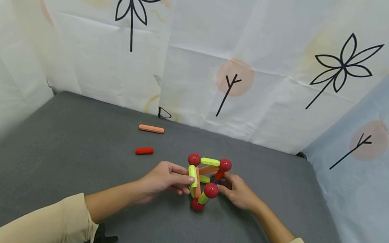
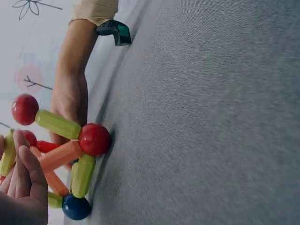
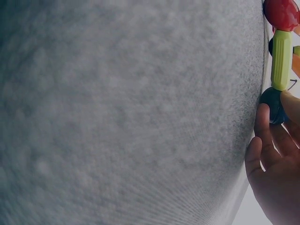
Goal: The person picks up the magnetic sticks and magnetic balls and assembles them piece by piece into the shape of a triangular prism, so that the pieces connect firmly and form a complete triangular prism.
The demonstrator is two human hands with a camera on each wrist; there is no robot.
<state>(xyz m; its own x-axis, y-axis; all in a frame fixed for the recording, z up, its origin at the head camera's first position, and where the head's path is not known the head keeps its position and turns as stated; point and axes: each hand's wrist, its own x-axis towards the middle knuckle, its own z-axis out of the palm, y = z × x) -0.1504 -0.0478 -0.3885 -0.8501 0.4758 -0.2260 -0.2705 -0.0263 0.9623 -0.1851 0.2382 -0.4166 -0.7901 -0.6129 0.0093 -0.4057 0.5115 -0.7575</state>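
A boxy frame of magnetic building rods and balls (image 1: 211, 190) stands on the grey table between both hands. Red balls form several of its corners; yellow-green, orange and red rods join them. My left hand (image 1: 164, 179) pinches a yellow-green rod (image 1: 192, 175) on the frame's left side, thumb in front and fingers behind. On the other side, my right hand (image 1: 240, 192) holds a low corner with a blue ball (image 3: 271, 104), its thumb at the foot of an upright yellow-green rod (image 3: 281, 61). Another blue ball (image 2: 76, 206) shows at the frame's base in the left wrist view.
Two loose rods lie behind the left hand: a short red rod (image 1: 145, 151) and, farther back, a longer orange rod (image 1: 151, 129). A printed white curtain (image 1: 193, 83) hangs along the grey table's (image 1: 71, 153) back edge and sides.
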